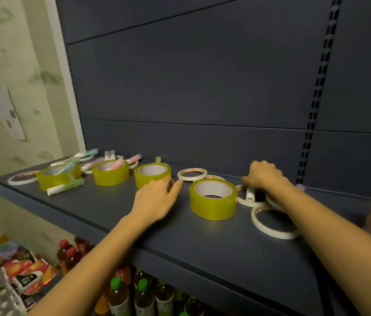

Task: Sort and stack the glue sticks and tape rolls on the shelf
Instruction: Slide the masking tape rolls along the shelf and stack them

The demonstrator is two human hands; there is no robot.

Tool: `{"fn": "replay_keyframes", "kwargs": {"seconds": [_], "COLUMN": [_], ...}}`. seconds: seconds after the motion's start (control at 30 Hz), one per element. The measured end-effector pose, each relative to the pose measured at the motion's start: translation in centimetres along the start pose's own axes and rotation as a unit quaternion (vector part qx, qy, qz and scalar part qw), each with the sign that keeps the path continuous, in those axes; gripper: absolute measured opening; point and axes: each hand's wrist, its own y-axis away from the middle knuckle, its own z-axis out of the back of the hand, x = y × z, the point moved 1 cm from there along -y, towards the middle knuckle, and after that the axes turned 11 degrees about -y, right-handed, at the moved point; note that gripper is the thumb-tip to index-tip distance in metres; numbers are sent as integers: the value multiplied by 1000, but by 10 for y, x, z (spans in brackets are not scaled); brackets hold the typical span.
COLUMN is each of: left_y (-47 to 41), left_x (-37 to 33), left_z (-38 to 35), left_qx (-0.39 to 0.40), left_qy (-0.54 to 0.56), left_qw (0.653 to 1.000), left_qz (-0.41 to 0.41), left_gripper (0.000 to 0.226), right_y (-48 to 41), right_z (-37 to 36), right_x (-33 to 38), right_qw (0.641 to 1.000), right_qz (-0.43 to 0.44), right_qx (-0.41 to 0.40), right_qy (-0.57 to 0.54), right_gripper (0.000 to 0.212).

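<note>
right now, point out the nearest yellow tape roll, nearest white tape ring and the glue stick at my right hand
yellow tape roll (213,208): head view, front outer wall
white tape ring (254,215): head view, left rim
glue stick (250,194): head view, white lower end

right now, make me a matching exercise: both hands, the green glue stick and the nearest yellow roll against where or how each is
1 left hand
2 right hand
3 green glue stick
4 nearest yellow roll

a lying in front of the leftmost yellow roll
b on the white rings at the right
c between the two hands
d open, fingers straight

Pairs: 1-d, 2-b, 3-a, 4-c
</note>
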Motion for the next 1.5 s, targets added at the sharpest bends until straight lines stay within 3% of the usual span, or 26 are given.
{"fn": "replay_keyframes", "kwargs": {"seconds": [0.3,0.4,0.47,0.87,1.13,1.5], "left_y": [-52,-57,-62,-60,-23,21], "left_x": [-25,-29,-30,-61,-126,-173], "left_z": [-16,-23,-25,2,24,43], "left_qx": [162,268,296,126,151,132], "left_qy": [54,63,76,163,174,156], "left_qw": [985,960,950,969,953,968], "left_qz": [-10,-44,-61,-134,-198,-145], "left_gripper": [58,39,23,27,28,28], "right_y": [30,54,71,198,238,225], "right_z": [43,56,62,102,109,93], "right_x": [13,13,12,-43,-102,-144], "right_qw": [987,979,973,935,943,964], "right_qz": [79,87,94,49,2,48], "right_qx": [-109,-149,-176,-343,-326,-256], "right_qy": [-93,-107,-113,-81,-67,-58], "right_gripper": [25,23,22,23,22,23]}}
